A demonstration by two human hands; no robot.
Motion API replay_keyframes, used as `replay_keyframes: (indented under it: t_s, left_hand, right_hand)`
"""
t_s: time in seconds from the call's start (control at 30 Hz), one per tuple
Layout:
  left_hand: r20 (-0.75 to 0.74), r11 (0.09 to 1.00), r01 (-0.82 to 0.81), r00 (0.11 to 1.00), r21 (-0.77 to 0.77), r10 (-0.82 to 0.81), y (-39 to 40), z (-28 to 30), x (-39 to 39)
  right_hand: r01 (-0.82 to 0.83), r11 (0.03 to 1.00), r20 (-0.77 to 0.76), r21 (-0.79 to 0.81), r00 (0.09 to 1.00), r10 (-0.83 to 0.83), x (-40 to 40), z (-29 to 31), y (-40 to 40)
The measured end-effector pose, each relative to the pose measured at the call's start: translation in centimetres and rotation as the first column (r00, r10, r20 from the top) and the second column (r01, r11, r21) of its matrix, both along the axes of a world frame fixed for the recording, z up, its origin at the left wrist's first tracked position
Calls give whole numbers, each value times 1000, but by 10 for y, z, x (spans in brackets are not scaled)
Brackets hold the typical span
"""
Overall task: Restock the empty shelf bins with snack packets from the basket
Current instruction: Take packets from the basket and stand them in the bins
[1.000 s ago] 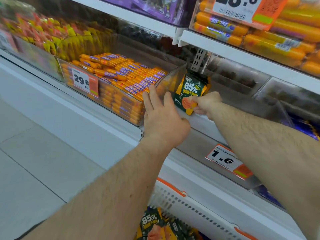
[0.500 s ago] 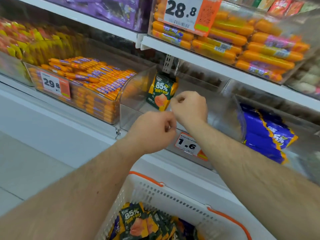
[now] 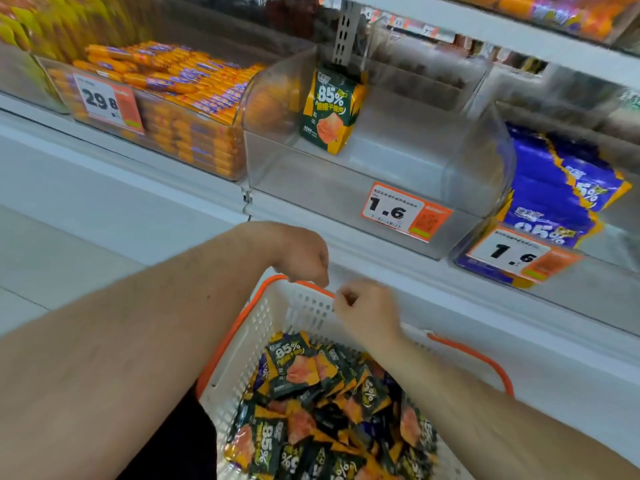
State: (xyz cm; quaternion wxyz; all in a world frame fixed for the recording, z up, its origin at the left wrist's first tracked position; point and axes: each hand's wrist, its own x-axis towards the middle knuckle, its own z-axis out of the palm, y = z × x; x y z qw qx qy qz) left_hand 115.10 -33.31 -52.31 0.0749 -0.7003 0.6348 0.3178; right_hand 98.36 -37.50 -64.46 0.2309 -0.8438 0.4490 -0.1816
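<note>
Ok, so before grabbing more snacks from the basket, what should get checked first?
1. Left hand free: ok, fingers curled, holding nothing.
2. Right hand free: ok, same.
3. White plastic basket with orange rim within reach: ok, directly under both hands.
4. Dark green and orange snack packets left in basket: ok, plenty.
5. Clear plastic shelf bin has room: ok, only one standing green packet inside.
6. Price tag matches packets: cannot tell.
</note>
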Motion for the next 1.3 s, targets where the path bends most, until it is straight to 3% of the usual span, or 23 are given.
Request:
replay_keyframes:
  t_s: [0.13,0.27,0.37,0.47,0.6,0.73,0.77,0.87,1.17,1.23,1.3]
  left_hand:
    - [14,999,3,1000,53,-4,-2,-4,-3]
    - [13,994,14,1000,106,-15,-5,-15,-2]
    - [52,988,6,999,152,-14,-5,-17,0]
    - [58,992,0,998,126,-7,-10,-16,1]
    - [29,993,-16,1000,117,13,-15,-16,-1]
    - [31,990,-14,999,138,9,-17,-15,-2]
    - [34,990,-8,999,139,4,-18,-14,-2]
    - [37,993,1,999,122,-5,-20,-12,-1]
    - [98,993,-109,990,42,105,-6,3,17]
    - [-104,980,-197,975,12,198,-4,6,22]
    - [-358,948,-315,889,-30,284,-3,11,21]
  right_hand:
    - [73,950,-190,305,982,-14,5,-60,12]
    - [255,815,-356,521,932,-65,14,-106,17]
    - [355,735,-447,577,891,-79,19,-129,22]
    - [414,728,-499,546,859,-113,28,-142,22]
    - [498,620,-523,606,837,-161,36,-151,17]
    - [348,389,-336,853,936,-101,32,-134,11]
    - [324,374,-307,869,946,-105,29,-123,10]
    - [233,440,-218,868,972,-85,18,-95,2]
    - [-151,482,184,863,983,-22,-24,7,-18]
    - [-200,564,238,801,971,8,-30,33,-16]
    - [-227,662,263,715,964,47,-34,55,-16]
